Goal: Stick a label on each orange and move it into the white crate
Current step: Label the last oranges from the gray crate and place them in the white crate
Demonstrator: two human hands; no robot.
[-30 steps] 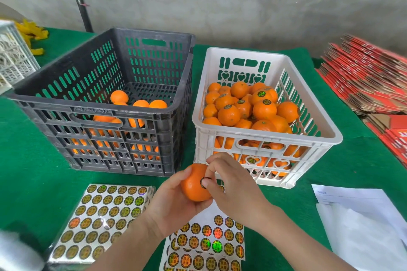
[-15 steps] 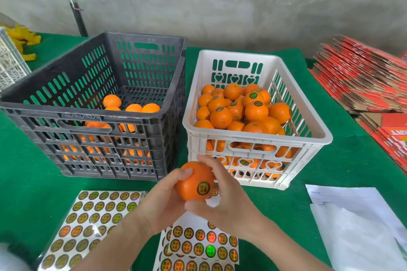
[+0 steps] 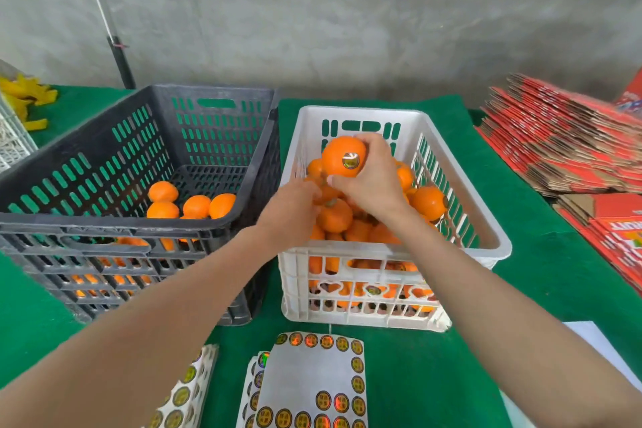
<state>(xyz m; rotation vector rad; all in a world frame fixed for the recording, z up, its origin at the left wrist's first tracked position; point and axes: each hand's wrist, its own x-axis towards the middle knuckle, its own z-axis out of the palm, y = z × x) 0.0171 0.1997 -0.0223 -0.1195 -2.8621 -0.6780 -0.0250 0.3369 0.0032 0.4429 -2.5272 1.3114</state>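
Observation:
My right hand [image 3: 373,181] grips a labelled orange [image 3: 342,155] above the pile of labelled oranges inside the white crate [image 3: 486,240]. The round gold label faces me. My left hand [image 3: 295,208] reaches over the crate's left wall with its fingers among the piled oranges; whether it holds one is hidden. The black crate [image 3: 69,222] to the left holds several unlabelled oranges [image 3: 196,205]. Sheets of round labels [image 3: 312,382] lie on the green cloth in front of the crates.
A stack of flat red cartons [image 3: 562,146] fills the right side of the table. White paper [image 3: 597,351] lies at the near right. Another white crate [image 3: 14,142] and yellow scraps [image 3: 27,97] sit at the far left. A grey wall stands behind.
Both hands have moved forward from above the label sheets to the white crate. The labelled orange has passed from both hands into the right hand alone, now over the pile.

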